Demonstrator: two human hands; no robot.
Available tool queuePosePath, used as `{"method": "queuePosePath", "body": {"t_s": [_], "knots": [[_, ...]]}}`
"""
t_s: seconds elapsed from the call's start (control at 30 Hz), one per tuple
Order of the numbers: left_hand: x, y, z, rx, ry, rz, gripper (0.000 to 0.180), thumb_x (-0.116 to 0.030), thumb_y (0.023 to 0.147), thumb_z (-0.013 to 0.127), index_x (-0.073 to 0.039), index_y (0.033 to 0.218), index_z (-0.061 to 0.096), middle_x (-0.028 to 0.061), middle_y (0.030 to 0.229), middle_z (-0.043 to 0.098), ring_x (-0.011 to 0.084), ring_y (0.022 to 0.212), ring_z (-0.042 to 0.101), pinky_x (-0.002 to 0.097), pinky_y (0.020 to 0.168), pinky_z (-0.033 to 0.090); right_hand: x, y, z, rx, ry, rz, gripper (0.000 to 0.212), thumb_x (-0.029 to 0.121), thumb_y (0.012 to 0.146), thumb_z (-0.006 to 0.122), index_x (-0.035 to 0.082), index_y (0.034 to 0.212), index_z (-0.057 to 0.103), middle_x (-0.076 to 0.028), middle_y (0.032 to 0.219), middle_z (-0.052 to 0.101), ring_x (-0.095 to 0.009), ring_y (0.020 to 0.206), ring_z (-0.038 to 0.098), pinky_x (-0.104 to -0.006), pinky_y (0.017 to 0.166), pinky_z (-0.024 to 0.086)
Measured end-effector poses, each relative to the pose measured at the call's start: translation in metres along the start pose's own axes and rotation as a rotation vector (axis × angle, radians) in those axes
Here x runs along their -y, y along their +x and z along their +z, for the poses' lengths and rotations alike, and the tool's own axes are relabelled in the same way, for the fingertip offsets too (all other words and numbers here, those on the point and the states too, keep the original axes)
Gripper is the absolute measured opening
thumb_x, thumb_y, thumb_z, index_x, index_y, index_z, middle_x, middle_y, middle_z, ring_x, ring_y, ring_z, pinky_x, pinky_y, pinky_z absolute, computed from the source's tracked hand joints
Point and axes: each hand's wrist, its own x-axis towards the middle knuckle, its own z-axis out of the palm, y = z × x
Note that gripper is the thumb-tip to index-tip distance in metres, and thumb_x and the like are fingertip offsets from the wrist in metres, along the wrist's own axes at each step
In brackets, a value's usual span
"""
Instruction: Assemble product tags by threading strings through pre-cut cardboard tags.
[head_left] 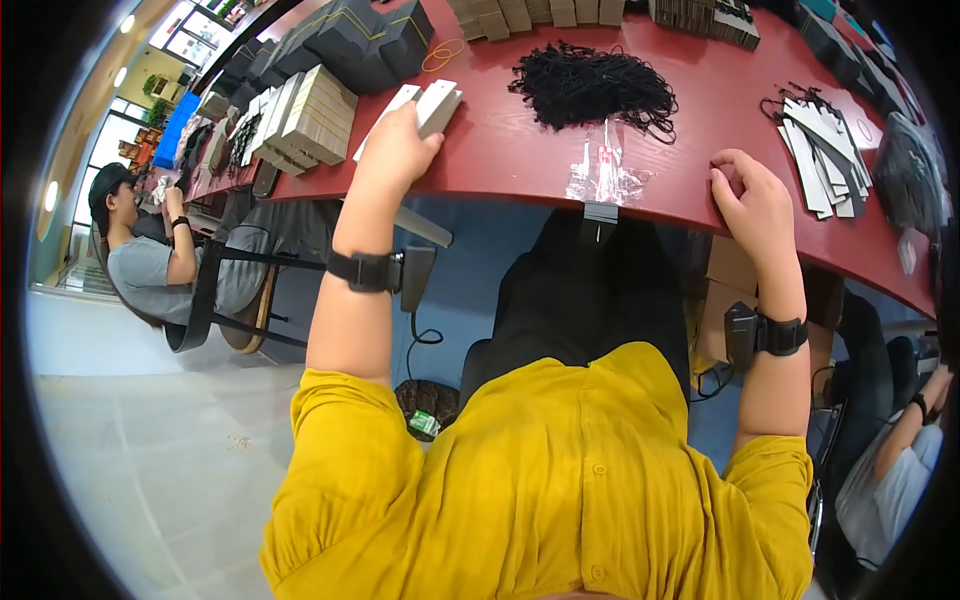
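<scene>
My left hand is closed over a small stack of white card hang tags at the left of the red table; some of its fingertips are hidden. My right hand rests by the table's near edge on the right, fingers loosely bent and apart, holding nothing visible. Between the hands, a heap of black cord loops lies farther back. In front of it, a clear plastic bag with red marks lies at the table's edge. Fanned white and dark tags with black cords lie beyond my right hand.
Bundled tag stacks and dark grey blocks tied with yellow bands stand at the left. Brown card stacks line the back. Clear plastic bags lie at the far right. One person sits at left, another at right.
</scene>
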Motion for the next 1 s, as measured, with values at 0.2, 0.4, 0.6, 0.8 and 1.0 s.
{"method": "queuePosePath", "body": {"t_s": [0.2,0.4,0.6,0.8,1.0], "knots": [[0.0,-0.007,0.008,-0.095,-0.011,0.037,0.052,-0.039,0.074,0.073,0.008,0.094,0.062,0.0285,0.092,0.064,0.0411,0.091,0.062,0.045,0.083,0.049,-0.005,-0.011,0.002,-0.061,0.021,-0.036,0.014,0.016,0.079,0.064,0.007,0.09,0.064,-0.012,0.073,0.059,-0.027,0.064,0.058,-0.0362,0.061,0.047],[-0.005,-0.018,-0.012,-0.194,0.02,-0.013,0.035,-0.031,0.081,0.066,0.003,0.088,0.065,0.0241,0.083,0.066,0.0394,0.082,0.064,0.0456,0.076,0.05,0.006,-0.011,-0.007,-0.007,-0.002,-0.004,0.013,0.015,0.08,0.064,0.006,0.09,0.064,-0.012,0.073,0.06,-0.026,0.063,0.057,-0.0357,0.061,0.047],[-0.039,-0.03,-0.028,-0.281,-0.377,0.031,0.029,-0.021,0.082,0.07,0.002,0.099,0.062,0.0155,0.085,0.068,0.0241,0.079,0.067,0.0336,0.071,0.051,0.0,-0.009,-0.006,-0.086,0.077,0.05,0.012,0.012,0.082,0.062,0.004,0.092,0.064,-0.011,0.07,0.057,-0.022,0.06,0.055,-0.0318,0.059,0.045],[-0.097,-0.137,0.034,0.447,-1.279,0.04,0.016,-0.011,0.093,0.056,0.0,0.104,0.057,0.0089,0.088,0.068,0.0142,0.083,0.067,0.0284,0.073,0.052,0.087,-0.069,0.021,0.15,0.567,-0.086,0.01,0.01,0.08,0.068,0.002,0.087,0.065,-0.009,0.074,0.063,-0.016,0.058,0.057,-0.0269,0.056,0.046],[-0.116,-0.14,0.087,0.388,-1.004,0.235,0.02,-0.018,0.096,0.051,-0.003,0.109,0.056,0.02,0.089,0.065,0.0355,0.082,0.065,0.0367,0.07,0.05,0.08,-0.089,0.067,0.168,0.702,0.169,0.01,0.008,0.085,0.064,-0.001,0.089,0.062,-0.011,0.069,0.057,-0.016,0.059,0.054,-0.0265,0.057,0.045]]}}
